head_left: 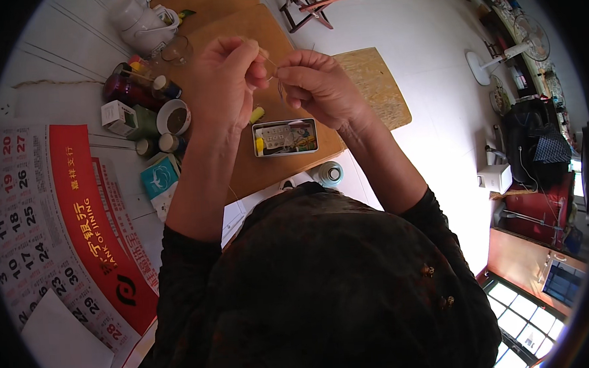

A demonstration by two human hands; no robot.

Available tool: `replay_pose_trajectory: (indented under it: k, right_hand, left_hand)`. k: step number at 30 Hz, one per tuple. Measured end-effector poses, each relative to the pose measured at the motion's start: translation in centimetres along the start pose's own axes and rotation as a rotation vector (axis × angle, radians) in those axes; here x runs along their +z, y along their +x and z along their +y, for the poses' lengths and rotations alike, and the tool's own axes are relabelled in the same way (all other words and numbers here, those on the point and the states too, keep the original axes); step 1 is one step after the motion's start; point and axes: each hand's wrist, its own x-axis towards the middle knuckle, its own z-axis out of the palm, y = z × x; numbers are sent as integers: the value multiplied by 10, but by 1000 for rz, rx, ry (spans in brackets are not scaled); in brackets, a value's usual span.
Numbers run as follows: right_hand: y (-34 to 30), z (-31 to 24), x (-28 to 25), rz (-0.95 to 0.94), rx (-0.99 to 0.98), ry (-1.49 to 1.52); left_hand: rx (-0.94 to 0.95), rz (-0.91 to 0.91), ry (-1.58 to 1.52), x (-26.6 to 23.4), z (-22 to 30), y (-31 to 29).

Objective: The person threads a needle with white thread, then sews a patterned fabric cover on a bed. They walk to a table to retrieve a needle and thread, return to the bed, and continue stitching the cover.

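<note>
Both of my hands are raised over the brown wooden table, close together with their fingertips pinched. My left hand [229,72] is closed on something thin, too fine to make out. Just beside it, my right hand [316,83] pinches a fine thread [280,88] between thumb and forefinger, and a short loop dangles below the fingertips. Under the hands sits an open rectangular tin [285,153] with a pale rim. It holds small sewing odds and ends, among them a yellow piece [260,145]. A yellow-green spool [256,114] lies by the tin's far left corner.
Jars [166,87], a bowl [173,117], a tissue pack [160,180] and a white appliance [139,23] crowd the table's left side. A wooden stool [372,85] adjoins the right edge. A capped bottle [331,174] stands below the near edge. A fan [499,60] is far right.
</note>
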Motion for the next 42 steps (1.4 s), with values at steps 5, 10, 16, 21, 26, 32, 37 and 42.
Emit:
replay_pose_trajectory:
  k: [5,10,16,21,26,32,37,42]
  right_hand:
    - [-3,1,2,69,-63,-104]
    - [-6,4,-3,74,-75,-338]
    - [-14,11,-1,103,-157,-494]
    - [-30,12,-13,45,31,-472]
    - [-35,16,-15,36,138,-424]
    - [-31,25,-14,83,178,-413]
    - [-32,24,-9,78,128,-315]
    - [-35,21,-8,110,110,-299]
  left_hand:
    - [-218,-19,-188,-5,-9,1]
    - [-278,-30,-274,-13,-21,1]
    - [-309,-189,-142,-31,-21,-7]
    - [-343,-113,-246,-38,-38,-31]
    - [-315,-140,-14,-54,-45,-52]
    - [-46,-179,591,-46,-38,-66]
    - [-129,-102,454,-33,-30,-71]
    - [-219,-98,407,-25,-26,-69]
